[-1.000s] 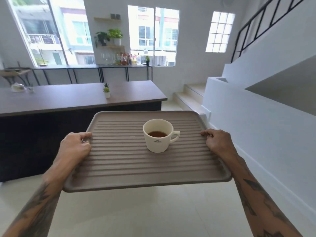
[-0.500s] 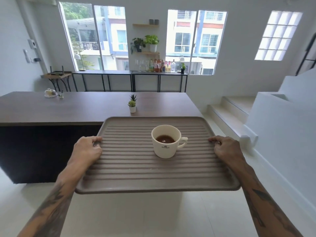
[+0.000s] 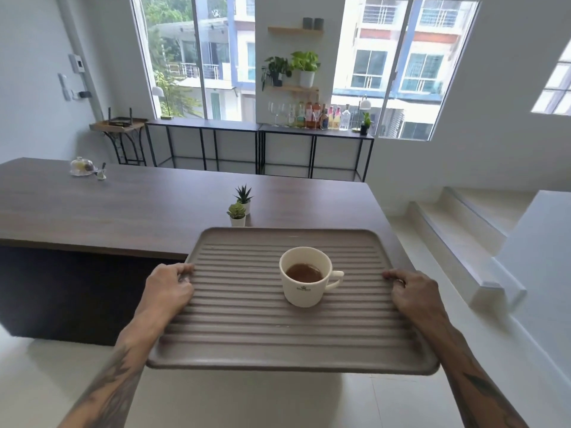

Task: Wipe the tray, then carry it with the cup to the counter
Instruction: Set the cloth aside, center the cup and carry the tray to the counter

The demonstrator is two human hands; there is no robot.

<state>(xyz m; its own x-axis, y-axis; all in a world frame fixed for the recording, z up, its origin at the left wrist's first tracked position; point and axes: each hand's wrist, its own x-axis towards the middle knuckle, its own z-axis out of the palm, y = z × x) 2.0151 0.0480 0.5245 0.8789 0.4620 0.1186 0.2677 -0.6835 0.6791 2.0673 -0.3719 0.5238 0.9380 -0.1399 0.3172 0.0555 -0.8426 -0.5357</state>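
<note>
Head view: ribbed grey tray (image 3: 278, 341) held level in air, far edge over near corner of dark wood worktop (image 3: 139, 205). Left hand (image 3: 168, 288) clamped on left rim, right hand (image 3: 412, 291) on right rim, fingers curled around edges. White cup (image 3: 304, 284) of dark liquid upright right of tray centre, handle pointing right. Two small potted succulents (image 3: 239, 208) on worktop just beyond tray.

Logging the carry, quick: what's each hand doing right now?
Left hand: closed on the left rim of the ribbed tray.
Right hand: closed on the tray's right rim.
</note>
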